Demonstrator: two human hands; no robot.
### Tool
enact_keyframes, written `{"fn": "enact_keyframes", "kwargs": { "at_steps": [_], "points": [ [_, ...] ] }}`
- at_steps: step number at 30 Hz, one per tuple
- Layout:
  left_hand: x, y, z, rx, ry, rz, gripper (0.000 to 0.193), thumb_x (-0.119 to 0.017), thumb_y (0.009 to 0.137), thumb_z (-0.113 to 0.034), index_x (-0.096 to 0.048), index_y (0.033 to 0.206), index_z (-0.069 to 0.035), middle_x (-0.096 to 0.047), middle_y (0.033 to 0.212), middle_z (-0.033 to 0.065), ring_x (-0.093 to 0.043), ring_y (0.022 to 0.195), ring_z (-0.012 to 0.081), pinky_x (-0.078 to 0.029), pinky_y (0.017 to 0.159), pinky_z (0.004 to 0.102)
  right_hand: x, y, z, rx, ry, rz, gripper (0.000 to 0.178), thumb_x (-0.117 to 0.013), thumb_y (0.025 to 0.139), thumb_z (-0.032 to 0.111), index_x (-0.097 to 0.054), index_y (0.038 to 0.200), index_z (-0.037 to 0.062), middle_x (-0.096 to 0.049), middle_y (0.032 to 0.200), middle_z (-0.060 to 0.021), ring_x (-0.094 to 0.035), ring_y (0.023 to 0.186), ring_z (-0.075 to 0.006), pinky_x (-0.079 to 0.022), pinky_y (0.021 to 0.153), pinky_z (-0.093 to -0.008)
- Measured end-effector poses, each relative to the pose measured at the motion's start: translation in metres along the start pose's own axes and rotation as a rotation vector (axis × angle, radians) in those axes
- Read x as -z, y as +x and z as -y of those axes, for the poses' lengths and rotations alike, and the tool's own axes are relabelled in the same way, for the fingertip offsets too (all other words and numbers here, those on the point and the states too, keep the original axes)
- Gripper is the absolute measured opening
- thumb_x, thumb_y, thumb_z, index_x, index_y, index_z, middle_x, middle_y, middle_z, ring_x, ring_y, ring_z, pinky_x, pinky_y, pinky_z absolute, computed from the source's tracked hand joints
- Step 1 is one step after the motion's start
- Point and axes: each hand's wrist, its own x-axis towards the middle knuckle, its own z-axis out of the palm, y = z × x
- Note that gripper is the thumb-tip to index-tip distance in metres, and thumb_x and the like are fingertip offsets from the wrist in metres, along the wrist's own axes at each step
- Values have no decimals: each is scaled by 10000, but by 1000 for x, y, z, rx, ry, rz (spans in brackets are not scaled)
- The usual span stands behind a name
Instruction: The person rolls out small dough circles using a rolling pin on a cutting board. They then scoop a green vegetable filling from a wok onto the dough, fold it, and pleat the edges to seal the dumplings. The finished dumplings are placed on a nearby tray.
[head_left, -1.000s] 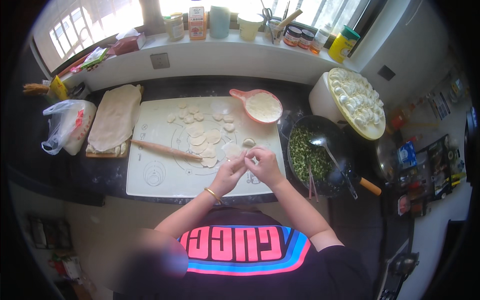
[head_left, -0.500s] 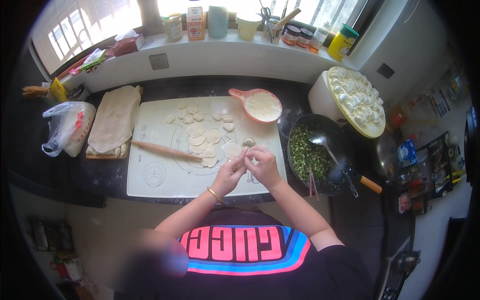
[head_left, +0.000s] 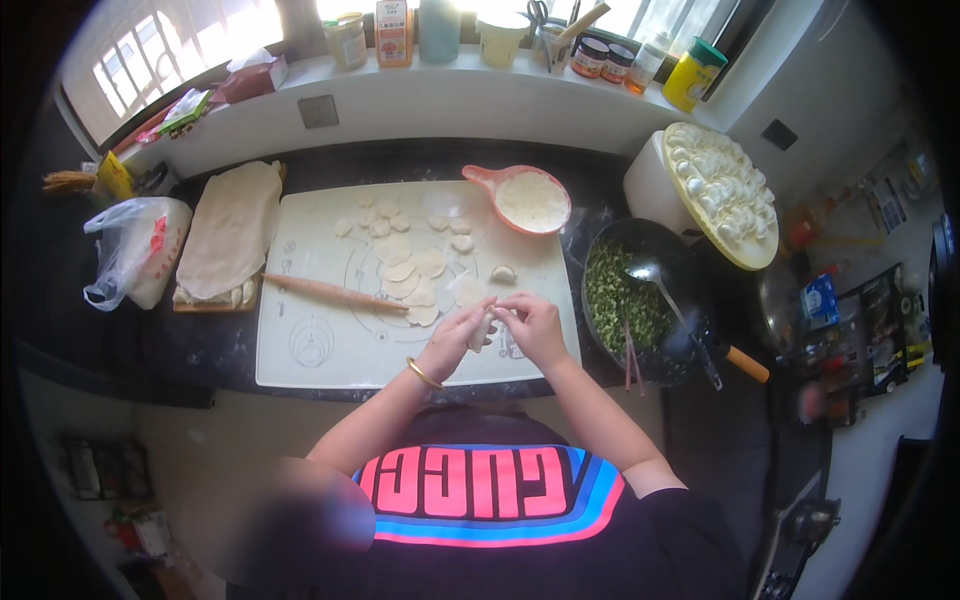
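Over the near right part of the pale mat point(head_left: 300, 225), my left hand point(head_left: 457, 337) and my right hand point(head_left: 535, 328) meet with fingertips pinched together. Between them is a dumpling point(head_left: 481, 333) of white dough, its lower part hanging from my left fingers. My right thumb and fingers pinch its upper edge; what is inside the dough is hidden. Just beyond my hands lie a single dough wrapper point(head_left: 466, 290) and a folded dumpling point(head_left: 503, 274). Further left are overlapping wrappers point(head_left: 398, 271), small dough pieces point(head_left: 379, 228) and a wooden rolling pin point(head_left: 335, 293).
A red bowl point(head_left: 480, 176) of flour sits at the mat's far edge. Right of the mat, a dark pan point(head_left: 690, 262) holds chopped green filling point(head_left: 618, 290), a spoon point(head_left: 672, 305) and chopsticks point(head_left: 632, 362). Behind it stands a dumpling-covered tray point(head_left: 748, 262). A cloth-covered board point(head_left: 230, 235) lies left.
My hands have turned slightly, and the dough between them now shows more, hanging below my left fingers. The whole view has shifted a little.
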Motion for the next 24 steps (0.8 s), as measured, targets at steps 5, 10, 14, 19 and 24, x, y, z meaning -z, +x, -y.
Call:
{"fn": "enact_keyframes", "kwargs": {
  "at_steps": [5, 10, 14, 19, 24],
  "points": [
    [5, 16, 0, 68, -98, 26, 470, -282, 960, -363, -478, 1195, -6, -562, 1025, 70, -545, 872, 141, -462, 767, 282, -3, 12, -20, 26, -93, 16, 80, -648, 690, 83, -617, 677, 10, -586, 700, -125, -568, 627, -242, -436, 561, -333],
    [13, 44, 16, 147, -70, 0, 424, -351, 936, -363, -508, 1138, -25, -568, 960, 59, -542, 826, 122, -463, 699, 264, -19, 18, -52, 31, -154, -23, 94, -652, 699, 88, -616, 703, 1, -583, 696, -136, -570, 636, -249, -442, 578, -328],
    [35, 78, 34, 323, 208, 57, 333, -498, 830, -186, -493, 1128, -38, -571, 976, 77, -551, 843, 144, -463, 703, 278, -25, 21, -85, -262, -6, 49, 142, -640, 740, 88, -608, 846, -1, -606, 797, -133, -596, 711, -228, -465, 613, -310],
    [46, 134, 54, -27, 663, 300, 551, -634, 659, -105, -404, 1151, -10, -544, 937, 160, -546, 865, 273, -441, 781, 345, -35, 31, -115, -520, 522, -23, 302, -595, 793, 40, -561, 1091, 8, -609, 889, -87, -603, 784, -159, -491, 656, -263],
    [53, 186, 72, -147, 1082, 82, 619, -723, 644, -207, -423, 1139, 12, -555, 878, 173, -545, 825, 305, -442, 769, 367, -29, 52, -166, -668, 574, 3, 317, -554, 803, -22, -552, 1120, -18, -623, 938, -78, -591, 816, -132, -491, 691, -250]
  ]
}}
